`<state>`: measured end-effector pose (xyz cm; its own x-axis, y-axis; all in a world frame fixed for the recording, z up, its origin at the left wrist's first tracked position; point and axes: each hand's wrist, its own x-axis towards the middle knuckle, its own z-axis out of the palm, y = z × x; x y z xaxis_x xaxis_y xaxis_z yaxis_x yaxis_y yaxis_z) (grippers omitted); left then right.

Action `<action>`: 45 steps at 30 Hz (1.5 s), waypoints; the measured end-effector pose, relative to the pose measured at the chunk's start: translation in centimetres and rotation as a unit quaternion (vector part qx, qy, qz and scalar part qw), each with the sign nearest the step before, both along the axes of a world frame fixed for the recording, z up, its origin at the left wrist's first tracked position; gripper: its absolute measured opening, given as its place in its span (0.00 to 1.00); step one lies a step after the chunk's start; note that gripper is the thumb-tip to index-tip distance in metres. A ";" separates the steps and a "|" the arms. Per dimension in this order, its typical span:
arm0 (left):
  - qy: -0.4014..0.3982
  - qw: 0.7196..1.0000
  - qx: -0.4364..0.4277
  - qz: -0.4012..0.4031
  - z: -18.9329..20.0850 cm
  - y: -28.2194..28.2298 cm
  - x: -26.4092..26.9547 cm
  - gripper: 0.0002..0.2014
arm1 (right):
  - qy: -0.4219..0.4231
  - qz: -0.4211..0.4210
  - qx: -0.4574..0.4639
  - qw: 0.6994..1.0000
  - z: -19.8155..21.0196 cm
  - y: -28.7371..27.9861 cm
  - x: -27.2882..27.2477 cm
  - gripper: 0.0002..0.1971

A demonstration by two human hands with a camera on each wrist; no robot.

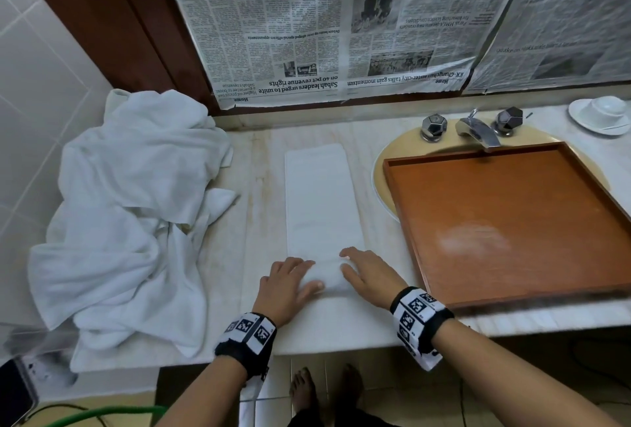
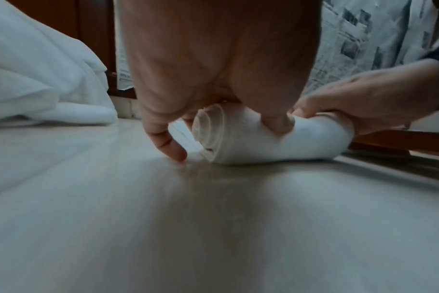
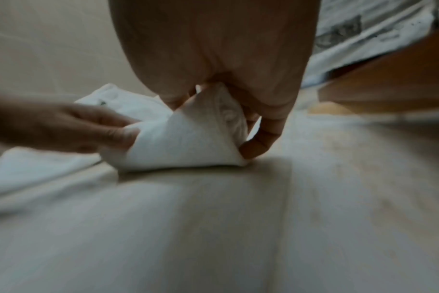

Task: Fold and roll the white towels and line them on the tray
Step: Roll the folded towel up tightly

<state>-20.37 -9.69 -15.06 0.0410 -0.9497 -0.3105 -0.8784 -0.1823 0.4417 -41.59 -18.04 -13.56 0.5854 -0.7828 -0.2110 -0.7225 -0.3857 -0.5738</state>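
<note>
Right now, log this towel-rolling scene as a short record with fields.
towel in work: white folded towel strip, near end rolled, far part flat on the pale stone counter
left hand: grips roll's left end
right hand: grips roll's right end
tray: brown wooden tray, over the sink, no towels in it
waiting: heap of loose white towels, left of the strip

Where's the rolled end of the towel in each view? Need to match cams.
Head: rolled end of the towel, bottom centre, between both hands.
Left wrist: centre, spiral end facing the camera.
Right wrist: centre-left, under the fingers.
Shared landmark: wooden tray, at the right edge in both wrist views.
</note>
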 end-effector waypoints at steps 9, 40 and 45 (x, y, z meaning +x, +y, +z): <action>0.088 0.995 0.032 0.040 0.6 -1.9 0.4 0.36 | 0.089 0.090 -0.222 0.967 -0.6 1.0 0.7 0.20; 0.072 0.996 0.047 -0.027 0.2 -0.5 1.5 0.41 | 0.059 0.054 0.094 0.992 1.5 -0.4 1.0 0.27; 0.108 0.988 0.107 -0.029 0.6 -1.8 2.0 0.37 | 0.126 0.112 -0.137 0.976 0.1 2.3 0.1 0.30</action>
<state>-18.36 -11.53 -14.44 -0.1000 -0.8605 -0.4995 -0.7794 -0.2443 0.5769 -41.49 -15.76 -13.45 0.7047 -0.6887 -0.1705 -0.7075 -0.6640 -0.2421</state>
